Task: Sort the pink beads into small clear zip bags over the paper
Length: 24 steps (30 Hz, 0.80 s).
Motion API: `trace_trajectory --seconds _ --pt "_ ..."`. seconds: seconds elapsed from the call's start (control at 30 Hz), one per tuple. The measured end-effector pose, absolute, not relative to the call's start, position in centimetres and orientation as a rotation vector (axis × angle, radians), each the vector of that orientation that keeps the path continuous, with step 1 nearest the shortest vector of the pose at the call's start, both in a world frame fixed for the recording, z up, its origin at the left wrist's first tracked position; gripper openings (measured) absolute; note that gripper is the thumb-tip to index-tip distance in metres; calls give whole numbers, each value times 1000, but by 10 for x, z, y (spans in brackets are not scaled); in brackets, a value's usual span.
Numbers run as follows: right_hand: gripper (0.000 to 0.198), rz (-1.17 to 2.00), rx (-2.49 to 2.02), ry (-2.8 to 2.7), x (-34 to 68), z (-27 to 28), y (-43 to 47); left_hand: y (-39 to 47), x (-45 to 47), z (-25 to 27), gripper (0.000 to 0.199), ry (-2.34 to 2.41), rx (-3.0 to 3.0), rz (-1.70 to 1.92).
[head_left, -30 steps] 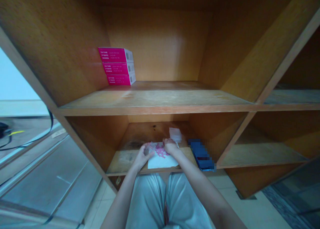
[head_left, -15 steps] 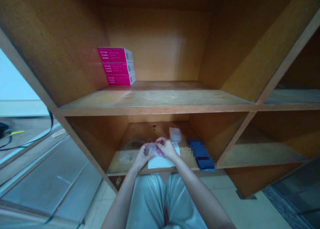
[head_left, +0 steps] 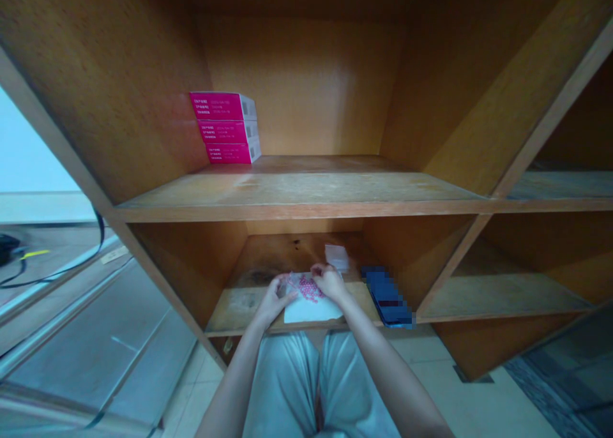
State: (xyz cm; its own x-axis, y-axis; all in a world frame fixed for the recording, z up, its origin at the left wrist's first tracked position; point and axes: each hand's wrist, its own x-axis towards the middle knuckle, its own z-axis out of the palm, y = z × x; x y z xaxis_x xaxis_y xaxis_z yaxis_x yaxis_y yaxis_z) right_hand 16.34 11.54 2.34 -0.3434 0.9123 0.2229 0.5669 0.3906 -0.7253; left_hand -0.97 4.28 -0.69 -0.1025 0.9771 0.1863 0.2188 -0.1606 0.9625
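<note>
Several small pink round pieces (head_left: 310, 288) form a patch over a white sheet (head_left: 313, 311) on the lower shelf. At the left edge of the patch, my left hand (head_left: 276, 299) pinches what looks like a small clear plastic bag (head_left: 291, 283). It cannot be made out whether all the pink pieces lie loose or some are still inside the bag. My right hand (head_left: 329, 282) is on the right side of the patch with its fingers curled together; what they hold, if anything, is hidden. Behind it lies a small translucent packet (head_left: 337, 257).
A dark blue, pixelated item (head_left: 389, 297) lies to the right on the same shelf (head_left: 234, 307). Three stacked pink boxes (head_left: 225, 128) stand on the upper shelf (head_left: 306, 186). Wooden side walls and a divider (head_left: 453, 269) bound the compartment.
My right hand has moved slightly right and up, away from my left hand. More of the pink pieces and the white sheet now show between the hands. My left hand has stayed in place.
</note>
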Motion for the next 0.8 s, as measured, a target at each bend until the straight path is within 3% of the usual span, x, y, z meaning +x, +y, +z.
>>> trace_trajectory --seconds 0.23,0.8 --pt "23 525 -1429 -2397 168 25 118 44 -12 -12 50 1379 1463 1328" --pt "20 466 -1505 -2362 164 26 123 44 -10 -10 49 1361 1459 1329"
